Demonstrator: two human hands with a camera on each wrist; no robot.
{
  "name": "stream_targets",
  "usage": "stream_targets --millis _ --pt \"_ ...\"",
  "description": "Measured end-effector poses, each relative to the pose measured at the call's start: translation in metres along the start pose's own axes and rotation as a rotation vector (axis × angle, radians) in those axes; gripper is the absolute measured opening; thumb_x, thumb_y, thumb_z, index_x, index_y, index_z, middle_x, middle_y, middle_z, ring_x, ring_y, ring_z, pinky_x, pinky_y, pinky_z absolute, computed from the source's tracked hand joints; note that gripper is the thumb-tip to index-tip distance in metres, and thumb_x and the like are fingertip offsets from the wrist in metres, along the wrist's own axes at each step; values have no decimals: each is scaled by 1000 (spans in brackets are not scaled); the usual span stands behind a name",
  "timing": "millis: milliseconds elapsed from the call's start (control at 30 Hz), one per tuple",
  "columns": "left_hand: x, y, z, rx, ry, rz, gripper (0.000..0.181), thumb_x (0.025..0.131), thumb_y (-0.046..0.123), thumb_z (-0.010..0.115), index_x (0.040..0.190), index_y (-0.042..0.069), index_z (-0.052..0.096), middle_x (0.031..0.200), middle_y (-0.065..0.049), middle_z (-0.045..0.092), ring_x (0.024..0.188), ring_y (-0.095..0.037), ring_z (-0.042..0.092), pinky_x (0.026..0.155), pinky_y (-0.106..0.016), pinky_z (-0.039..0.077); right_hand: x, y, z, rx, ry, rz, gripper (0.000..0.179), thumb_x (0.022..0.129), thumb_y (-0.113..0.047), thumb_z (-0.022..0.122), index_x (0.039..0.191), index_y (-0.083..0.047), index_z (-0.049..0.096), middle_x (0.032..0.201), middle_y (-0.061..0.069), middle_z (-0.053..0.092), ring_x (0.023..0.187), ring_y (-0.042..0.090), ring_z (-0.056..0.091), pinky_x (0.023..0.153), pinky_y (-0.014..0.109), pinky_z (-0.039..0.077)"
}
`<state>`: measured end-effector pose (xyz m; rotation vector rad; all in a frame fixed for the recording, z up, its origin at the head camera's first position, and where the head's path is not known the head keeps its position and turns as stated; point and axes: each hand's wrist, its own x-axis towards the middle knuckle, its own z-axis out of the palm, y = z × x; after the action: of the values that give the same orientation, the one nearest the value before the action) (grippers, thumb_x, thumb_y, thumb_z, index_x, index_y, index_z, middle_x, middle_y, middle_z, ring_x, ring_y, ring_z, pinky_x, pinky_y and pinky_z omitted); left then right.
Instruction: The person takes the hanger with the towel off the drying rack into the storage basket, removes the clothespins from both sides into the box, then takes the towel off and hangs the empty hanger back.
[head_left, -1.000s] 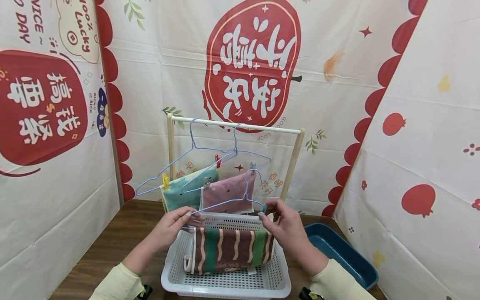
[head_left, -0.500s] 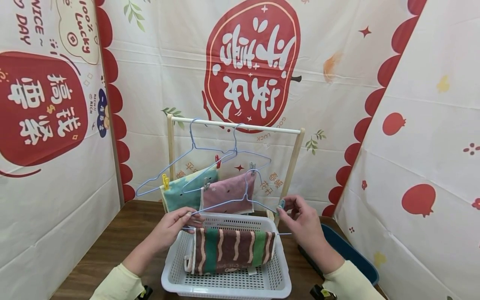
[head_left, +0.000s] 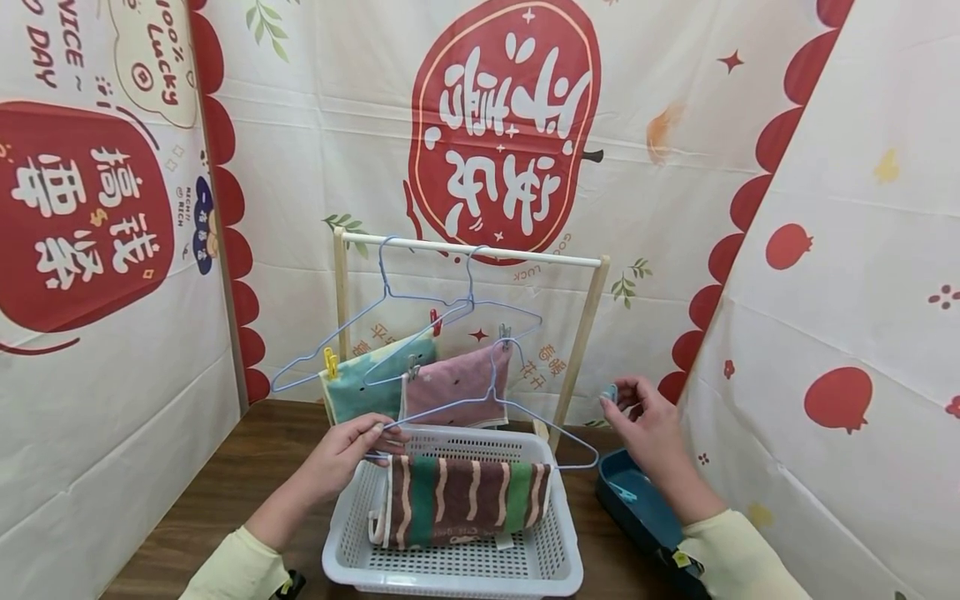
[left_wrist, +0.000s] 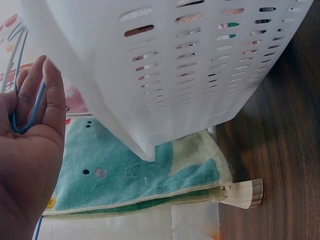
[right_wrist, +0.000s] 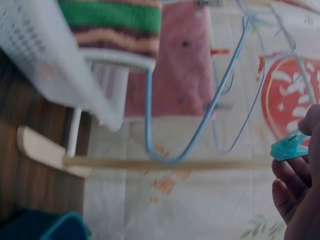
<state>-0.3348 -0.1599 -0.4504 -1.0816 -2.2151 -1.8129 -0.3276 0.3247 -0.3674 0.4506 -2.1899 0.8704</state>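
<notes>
My left hand (head_left: pixel 348 454) holds the left end of a blue wire hanger (head_left: pixel 542 415). A brown towel (head_left: pixel 457 504) with green bands and wavy pale stripes is draped over the hanger's lower bar. The towel hangs in the white perforated basket (head_left: pixel 337 562). Off to the right, my right hand (head_left: pixel 651 429) pinches a teal clothespin (right_wrist: pixel 290 146) between thumb and fingers. The clothespin is apart from the hanger, and the hanger's right end sticks out free past the towel.
Behind the basket stands a rack with a white bar (head_left: pixel 540 257). Two hangers there carry a teal towel (head_left: pixel 367 392) and a pink towel (head_left: pixel 461 382), both clipped with clothespins. At right, a dark blue tray (head_left: pixel 611 508) holds a light-blue clothespin (head_left: pixel 624 493).
My right hand has moved right along the hanger and off its end, carrying the teal clothespin above the tray. My left hand, the hanger and the striped towel have stayed in place.
</notes>
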Motion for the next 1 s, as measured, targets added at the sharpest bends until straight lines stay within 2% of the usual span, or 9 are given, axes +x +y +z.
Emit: stream_targets --millis 133,267,500,633,733,1000 --pt "1 0 0 -1 2 2 32 122 11 41 134 -5 65 131 -28 74 116 -38 78 91 -37 67 -1 21 -4 -44 -26 59 32 100 -7 84 125 -4 66 102 11 71 88 20 62 72 13 55" --pt "1 0 0 -3 5 8 32 122 10 40 134 -5 65 131 -28 74 116 -38 78 91 -37 67 -3 44 -8 -69 -87 110 32 102 -11 82 128 -5 64 104 12 71 90 23 63 73 14 57" --pt "0 0 0 -4 4 6 31 121 10 41 134 -5 65 131 -29 73 116 -38 78 91 -36 67 -5 77 -16 -138 -280 119 35 100 -7 83 131 -3 65 107 11 72 90 24 66 77 17 58" --pt "0 0 0 -12 9 -5 32 122 11 41 134 -5 65 132 -32 72 116 -40 77 91 -37 67 -6 91 -17 -164 -365 144 34 101 -7 82 131 -3 66 109 10 71 93 23 65 78 19 58" --pt "-1 1 0 -12 9 -15 31 121 11 41 135 -5 65 132 -32 72 117 -39 77 92 -36 67 -7 101 -17 -182 -408 163 33 101 -9 82 130 -3 68 107 8 71 92 23 64 78 25 59" --pt "-2 0 -1 1 16 -6 31 122 12 42 134 -3 66 131 -26 75 116 -35 78 91 -38 67 -10 123 -13 -221 -573 173 33 100 -4 80 131 -3 70 109 8 74 95 23 68 88 53 66"
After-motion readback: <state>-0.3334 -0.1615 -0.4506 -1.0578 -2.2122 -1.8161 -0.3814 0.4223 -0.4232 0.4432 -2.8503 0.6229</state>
